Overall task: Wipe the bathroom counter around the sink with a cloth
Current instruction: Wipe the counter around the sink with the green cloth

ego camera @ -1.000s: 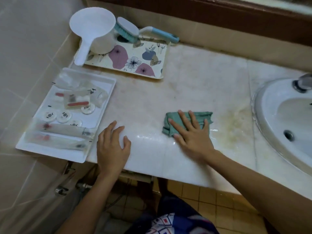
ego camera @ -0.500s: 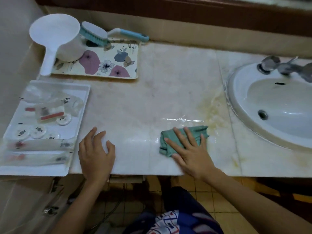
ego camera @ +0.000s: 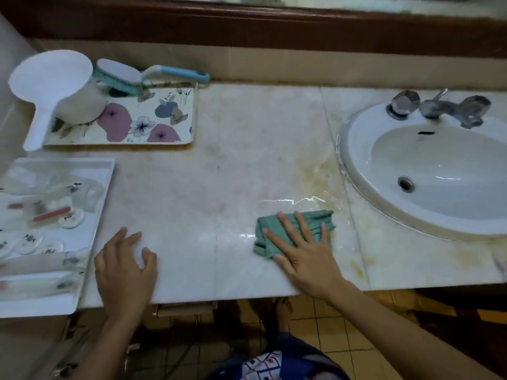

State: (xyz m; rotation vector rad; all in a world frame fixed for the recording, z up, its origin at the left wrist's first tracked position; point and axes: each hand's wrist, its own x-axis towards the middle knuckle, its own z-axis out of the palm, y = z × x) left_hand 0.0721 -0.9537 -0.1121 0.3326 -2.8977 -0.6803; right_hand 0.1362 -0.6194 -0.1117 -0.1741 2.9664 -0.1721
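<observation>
Pressing green cloth down with right hand, fingers straight and spread, no grip. Sitting near front edge of tabletop, just left of sink. Resting left hand flat, loosely open, empty. Probably soft, light, wet, prone to bunching; better pinned mid-fold under palm.

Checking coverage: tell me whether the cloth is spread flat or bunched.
Bunched: the green cloth lies crumpled in folds under the right hand.

A home bathroom: marble counter, white sink, taps.
</observation>
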